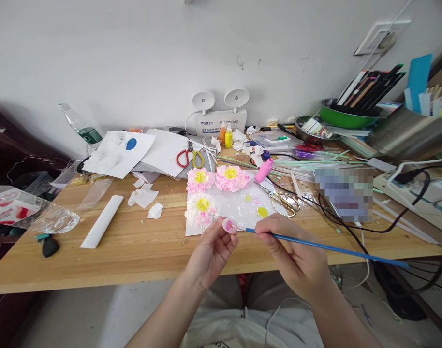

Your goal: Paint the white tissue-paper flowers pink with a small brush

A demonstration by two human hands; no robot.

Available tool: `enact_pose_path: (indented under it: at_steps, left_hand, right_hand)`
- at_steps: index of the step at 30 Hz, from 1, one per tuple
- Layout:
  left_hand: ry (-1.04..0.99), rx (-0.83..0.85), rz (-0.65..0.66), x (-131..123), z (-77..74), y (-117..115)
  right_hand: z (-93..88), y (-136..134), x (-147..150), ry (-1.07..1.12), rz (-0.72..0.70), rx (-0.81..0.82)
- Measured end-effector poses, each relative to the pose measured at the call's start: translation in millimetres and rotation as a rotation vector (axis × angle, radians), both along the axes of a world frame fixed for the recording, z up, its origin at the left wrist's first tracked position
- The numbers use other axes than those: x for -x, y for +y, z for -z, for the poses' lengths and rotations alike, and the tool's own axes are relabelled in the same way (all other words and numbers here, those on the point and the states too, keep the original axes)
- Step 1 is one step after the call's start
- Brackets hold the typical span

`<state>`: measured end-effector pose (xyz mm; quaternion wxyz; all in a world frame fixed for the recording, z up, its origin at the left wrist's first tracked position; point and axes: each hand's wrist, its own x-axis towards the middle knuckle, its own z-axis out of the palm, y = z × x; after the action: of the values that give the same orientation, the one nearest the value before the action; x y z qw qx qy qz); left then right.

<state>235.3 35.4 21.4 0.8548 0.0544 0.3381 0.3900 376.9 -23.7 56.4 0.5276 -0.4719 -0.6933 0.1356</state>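
My left hand [213, 249] pinches a small round white piece [227, 225] with pink paint on it. In my right hand [297, 256] is a long blue paintbrush [326, 246], its tip touching the painted piece. Just beyond my hands lies a white sheet [235, 210] with dabs of yellow and pink paint. Two pink flowers with yellow centres, one at left [200, 180] and one at right [231, 179], rest at its far edge. Nearer sits a mostly white flower [201, 210]. A pink paint bottle [264, 170] lies beside gold-handled scissors [284, 203].
Red-and-yellow-handled scissors [190, 158] lie near white papers [119, 153]. Orange and yellow paint bottles [228, 137] stand by an emergency light [221, 121]. Rightward are a glue gun [255, 153], a phone-like blurred thing [344, 193], black cables and a green bowl [347, 116]. Left is a paper roll [102, 221].
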Motion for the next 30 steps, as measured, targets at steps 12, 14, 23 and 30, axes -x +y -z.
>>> enact_pose_path:
  at_steps: [12, 14, 23, 30]
  left_hand:
    - [-0.029, -0.001, 0.012, 0.5, 0.2, -1.2]
    - [-0.034, 0.005, 0.006, 0.8, -0.2, -1.1]
    - [0.045, -0.104, -0.052, -1.0, -1.5, -0.6]
    - [0.073, -0.19, -0.111, -1.9, 2.6, -0.2]
  right_hand:
    - [-1.5, -0.6, 0.9, -0.009, -0.01, -0.043]
    - [-1.8, -0.3, 1.2, -0.033, 0.012, -0.065]
    - [3.5, -5.2, 4.3, 0.076, 0.15, 0.07]
    - [22.0, -5.2, 14.7, 0.514, 0.228, 0.198]
